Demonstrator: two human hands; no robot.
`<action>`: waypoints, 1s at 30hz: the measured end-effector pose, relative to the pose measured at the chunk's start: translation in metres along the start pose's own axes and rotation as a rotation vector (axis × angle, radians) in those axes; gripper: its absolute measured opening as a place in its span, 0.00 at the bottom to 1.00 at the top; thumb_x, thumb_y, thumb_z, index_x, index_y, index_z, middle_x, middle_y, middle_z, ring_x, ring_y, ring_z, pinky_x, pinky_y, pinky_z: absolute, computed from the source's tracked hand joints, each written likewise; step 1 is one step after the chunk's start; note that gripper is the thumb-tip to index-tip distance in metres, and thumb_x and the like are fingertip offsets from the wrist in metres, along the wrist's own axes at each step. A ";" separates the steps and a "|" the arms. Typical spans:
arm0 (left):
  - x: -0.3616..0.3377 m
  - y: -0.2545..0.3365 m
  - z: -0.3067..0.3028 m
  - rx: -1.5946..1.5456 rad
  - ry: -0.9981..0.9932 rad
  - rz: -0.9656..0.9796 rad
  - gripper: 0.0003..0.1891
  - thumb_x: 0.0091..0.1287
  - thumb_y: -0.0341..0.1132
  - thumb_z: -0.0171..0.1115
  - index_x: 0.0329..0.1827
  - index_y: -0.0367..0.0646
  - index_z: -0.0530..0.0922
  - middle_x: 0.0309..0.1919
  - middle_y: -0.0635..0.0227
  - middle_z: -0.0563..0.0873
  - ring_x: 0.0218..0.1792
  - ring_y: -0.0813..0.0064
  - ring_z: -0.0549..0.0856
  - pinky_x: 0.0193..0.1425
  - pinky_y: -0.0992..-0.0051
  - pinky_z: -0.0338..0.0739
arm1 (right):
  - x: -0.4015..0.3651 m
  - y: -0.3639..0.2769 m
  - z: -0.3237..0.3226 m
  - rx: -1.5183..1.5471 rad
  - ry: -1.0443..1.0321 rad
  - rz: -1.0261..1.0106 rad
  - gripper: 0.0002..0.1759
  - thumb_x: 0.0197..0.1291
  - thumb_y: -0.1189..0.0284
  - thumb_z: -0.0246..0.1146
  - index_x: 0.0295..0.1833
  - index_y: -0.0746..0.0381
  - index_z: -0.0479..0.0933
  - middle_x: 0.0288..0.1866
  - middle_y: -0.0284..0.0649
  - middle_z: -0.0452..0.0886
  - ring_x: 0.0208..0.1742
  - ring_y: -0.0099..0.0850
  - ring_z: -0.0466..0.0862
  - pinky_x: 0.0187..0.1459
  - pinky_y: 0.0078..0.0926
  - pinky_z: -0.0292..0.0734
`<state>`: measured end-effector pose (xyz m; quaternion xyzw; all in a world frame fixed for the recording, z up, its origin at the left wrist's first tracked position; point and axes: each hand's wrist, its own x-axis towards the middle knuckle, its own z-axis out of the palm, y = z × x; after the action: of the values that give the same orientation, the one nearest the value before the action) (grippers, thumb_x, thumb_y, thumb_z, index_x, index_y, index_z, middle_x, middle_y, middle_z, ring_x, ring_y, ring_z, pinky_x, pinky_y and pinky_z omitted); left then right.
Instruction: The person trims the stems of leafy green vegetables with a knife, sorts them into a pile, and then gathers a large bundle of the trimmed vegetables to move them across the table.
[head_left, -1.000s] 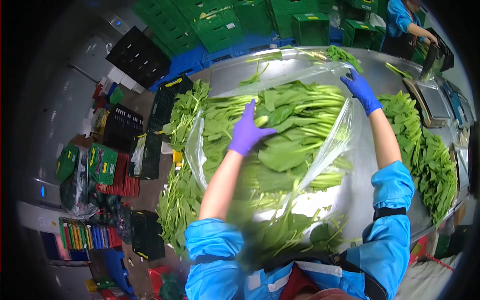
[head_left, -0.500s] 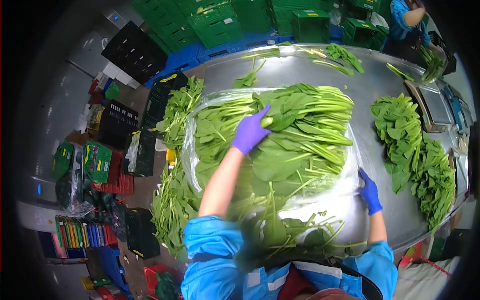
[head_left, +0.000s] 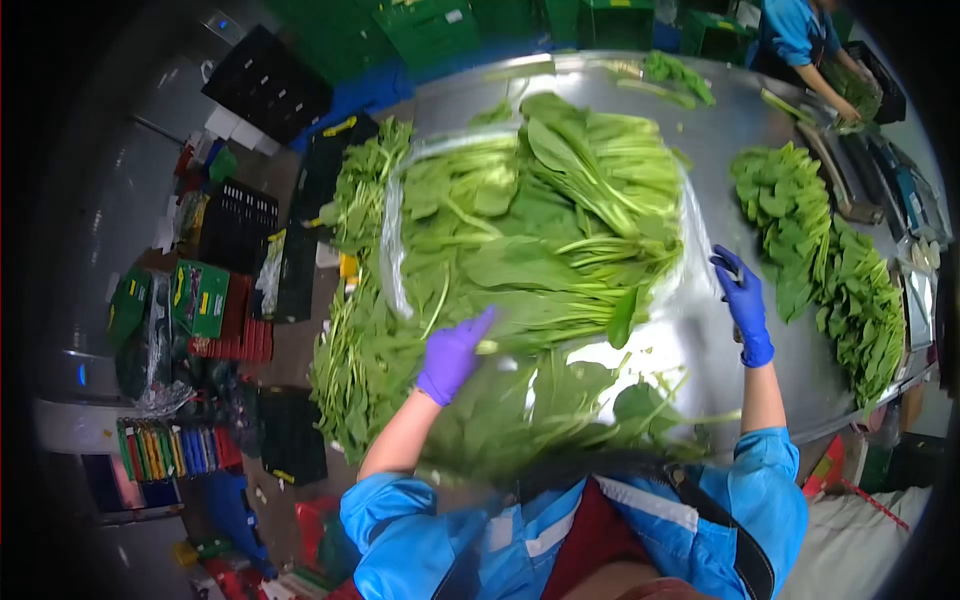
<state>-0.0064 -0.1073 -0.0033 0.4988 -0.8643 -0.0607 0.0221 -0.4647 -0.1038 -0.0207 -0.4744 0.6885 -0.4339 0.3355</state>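
Observation:
My left hand (head_left: 452,358), in a purple glove, is closed over the near left edge of the leafy greens. A pale green stalk end (head_left: 487,347) pokes out of its grip; the rest of the stalk is hidden. In front of me lies a wide pile of leafy greens (head_left: 570,260), with the stalks mostly pointing right and one bunch lying diagonally on top. Clear plastic sheeting (head_left: 397,250) shows along the pile's left and right sides. My right hand (head_left: 742,305), also gloved, is over the metal table just right of the pile. Its fingers are apart and hold nothing.
More greens (head_left: 790,220) lie in a row on the table's right side, near a weighing scale (head_left: 850,185). Loose leaves (head_left: 640,400) cover the near edge. Dark crates (head_left: 310,215) stand left. A co-worker (head_left: 800,50) handles greens at the far right.
My left hand has come off the top of the pile, down and left towards me. The greens on top now lie differently. My view has shifted, and my right hand's fingers are more spread.

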 end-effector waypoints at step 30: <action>0.006 0.174 0.100 -0.636 0.000 0.353 0.16 0.51 0.38 0.69 0.42 0.42 0.81 0.34 0.57 0.85 0.35 0.57 0.84 0.39 0.67 0.78 | -0.186 0.065 0.045 -0.060 -0.115 0.141 0.16 0.59 0.70 0.58 0.53 0.55 0.79 0.25 0.42 0.81 0.20 0.32 0.78 0.24 0.28 0.71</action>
<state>-0.1683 -0.0178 -0.0809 0.3102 -0.8749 -0.3218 0.1865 -0.3884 0.0710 -0.0892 -0.4588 0.7125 -0.3607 0.3897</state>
